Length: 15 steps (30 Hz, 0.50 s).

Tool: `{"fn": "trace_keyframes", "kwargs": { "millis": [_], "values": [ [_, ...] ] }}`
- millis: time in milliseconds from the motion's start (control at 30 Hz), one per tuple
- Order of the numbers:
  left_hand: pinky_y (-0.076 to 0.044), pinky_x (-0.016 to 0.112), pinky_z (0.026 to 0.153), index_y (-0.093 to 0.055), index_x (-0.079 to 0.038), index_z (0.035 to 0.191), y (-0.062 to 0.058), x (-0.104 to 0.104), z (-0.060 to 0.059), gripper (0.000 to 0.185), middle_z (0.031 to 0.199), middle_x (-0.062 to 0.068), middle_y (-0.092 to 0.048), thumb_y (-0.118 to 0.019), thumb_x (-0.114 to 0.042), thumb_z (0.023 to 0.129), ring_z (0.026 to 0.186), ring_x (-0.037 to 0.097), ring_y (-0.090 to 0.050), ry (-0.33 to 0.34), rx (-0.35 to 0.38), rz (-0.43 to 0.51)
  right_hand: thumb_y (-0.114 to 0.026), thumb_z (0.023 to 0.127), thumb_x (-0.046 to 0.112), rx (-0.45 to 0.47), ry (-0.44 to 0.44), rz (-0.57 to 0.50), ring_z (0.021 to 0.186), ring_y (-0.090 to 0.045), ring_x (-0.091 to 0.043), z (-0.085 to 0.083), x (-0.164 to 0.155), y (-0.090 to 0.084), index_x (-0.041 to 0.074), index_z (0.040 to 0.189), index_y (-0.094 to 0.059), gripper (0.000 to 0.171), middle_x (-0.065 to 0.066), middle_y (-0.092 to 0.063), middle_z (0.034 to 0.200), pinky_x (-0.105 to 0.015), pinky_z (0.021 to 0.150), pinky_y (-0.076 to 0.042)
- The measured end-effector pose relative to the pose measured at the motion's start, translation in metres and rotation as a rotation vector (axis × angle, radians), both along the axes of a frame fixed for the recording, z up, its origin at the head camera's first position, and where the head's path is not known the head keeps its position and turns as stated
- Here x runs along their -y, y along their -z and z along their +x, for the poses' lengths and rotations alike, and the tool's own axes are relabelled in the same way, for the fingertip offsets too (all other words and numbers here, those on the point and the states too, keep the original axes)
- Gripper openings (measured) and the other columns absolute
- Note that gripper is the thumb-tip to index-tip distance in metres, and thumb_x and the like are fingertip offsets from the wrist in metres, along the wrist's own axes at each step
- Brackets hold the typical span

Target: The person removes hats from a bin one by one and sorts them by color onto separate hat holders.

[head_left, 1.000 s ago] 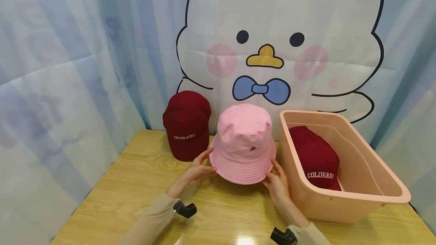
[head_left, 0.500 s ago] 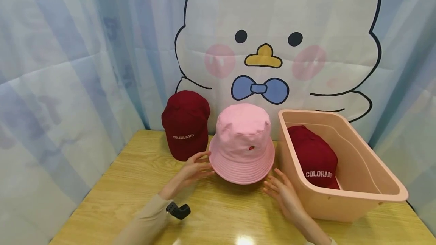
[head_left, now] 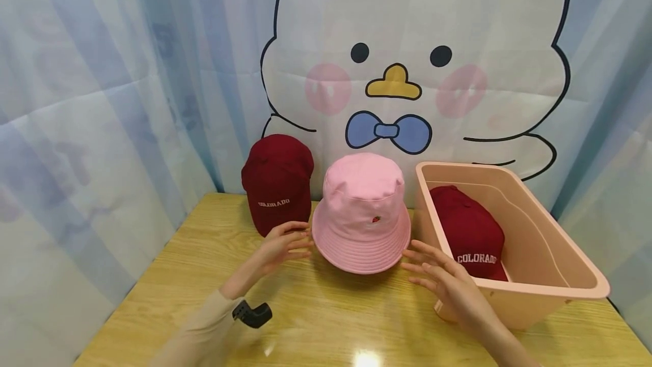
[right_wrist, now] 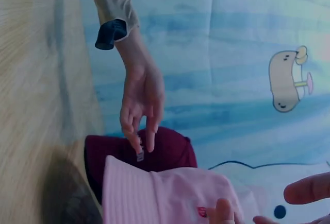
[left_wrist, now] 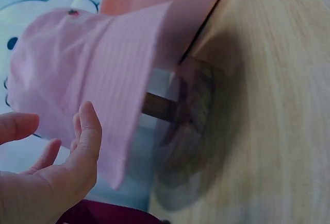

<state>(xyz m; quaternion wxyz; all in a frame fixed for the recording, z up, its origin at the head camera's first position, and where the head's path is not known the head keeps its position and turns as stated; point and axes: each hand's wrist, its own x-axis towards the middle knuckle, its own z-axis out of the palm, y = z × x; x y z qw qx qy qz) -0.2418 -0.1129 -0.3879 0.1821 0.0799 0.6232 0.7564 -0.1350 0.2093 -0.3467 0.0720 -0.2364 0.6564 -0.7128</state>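
A pink bucket hat [head_left: 363,208] with a small strawberry emblem is raised off the table in the middle. Under its brim, the left wrist view shows a brown post [left_wrist: 161,106] over a dark, round, see-through-looking base. My left hand [head_left: 277,247] hovers just left of the brim with loose, spread fingers, holding nothing. On the other side my right hand [head_left: 448,279] is held in front of the bin's near left edge, fingers loosely extended and holding nothing. Behind my left hand stands a maroon COLORADO cap [head_left: 278,177].
A peach plastic bin [head_left: 540,290] stands at the right with another maroon COLORADO cap [head_left: 468,231] inside. Everything rests on a wooden table [head_left: 326,321]. A pale blue curtain [head_left: 127,101] with a cartoon duck hangs behind.
Both hands have let go of the pink bucket hat's brim. The left has drawn slightly left, the right has moved right and nearer. The hat stays in place.
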Motion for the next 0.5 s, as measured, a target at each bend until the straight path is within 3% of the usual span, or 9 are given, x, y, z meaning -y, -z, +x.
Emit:
{"fn": "trace_keyframes", "kwargs": {
  "millis": [100, 167, 300, 400, 500],
  "values": [
    [-0.045, 0.045, 0.088, -0.040, 0.004, 0.123, -0.015, -0.003, 0.001, 0.034, 0.108, 0.007, -0.056, -0.045, -0.008, 0.092, 0.089, 0.014, -0.062, 0.020, -0.047, -0.030, -0.023, 0.097, 0.001, -0.105, -0.067, -0.039, 0.114, -0.053, -0.010, 0.005, -0.014, -0.011, 0.008, 0.136, -0.033, 0.041, 0.003, -0.051, 0.127, -0.023, 0.089, -0.045],
    [-0.046, 0.045, 0.088, -0.039, 0.006, 0.124, -0.025, -0.006, 0.001, 0.037, 0.115, 0.014, -0.053, -0.046, -0.010, 0.092, 0.090, 0.015, -0.061, 0.036, -0.086, -0.049, -0.023, 0.096, 0.000, -0.152, -0.055, -0.036, 0.117, -0.051, -0.013, 0.005, -0.027, -0.013, 0.000, 0.137, -0.028, 0.041, -0.003, -0.048, 0.131, -0.024, 0.091, -0.045],
    [-0.049, 0.039, 0.084, -0.039, 0.008, 0.125, -0.044, -0.016, 0.001, 0.039, 0.123, 0.025, -0.046, -0.046, -0.013, 0.092, 0.087, 0.011, -0.062, 0.074, -0.163, -0.094, -0.025, 0.094, -0.004, -0.258, 0.033, -0.020, 0.117, -0.050, -0.015, -0.006, -0.064, -0.006, -0.009, 0.136, -0.023, 0.042, -0.012, -0.046, 0.133, -0.024, 0.088, -0.046],
    [-0.050, 0.037, 0.083, -0.041, 0.007, 0.122, -0.058, -0.025, 0.001, 0.037, 0.122, 0.028, -0.047, -0.047, -0.013, 0.092, 0.086, 0.012, -0.063, 0.105, -0.217, -0.115, -0.026, 0.093, -0.008, -0.312, 0.134, 0.004, 0.113, -0.053, -0.013, -0.013, -0.091, -0.005, -0.010, 0.134, -0.026, 0.042, -0.010, -0.049, 0.131, -0.022, 0.085, -0.047],
    [-0.050, 0.037, 0.082, -0.044, 0.007, 0.119, -0.073, -0.036, 0.001, 0.033, 0.119, 0.027, -0.050, -0.047, -0.011, 0.092, 0.087, 0.016, -0.063, 0.118, -0.254, -0.126, -0.028, 0.093, -0.008, -0.330, 0.240, 0.068, 0.109, -0.055, -0.007, -0.010, -0.108, -0.015, -0.005, 0.133, -0.033, 0.041, -0.001, -0.053, 0.127, -0.016, 0.081, -0.047]
  ]
}}
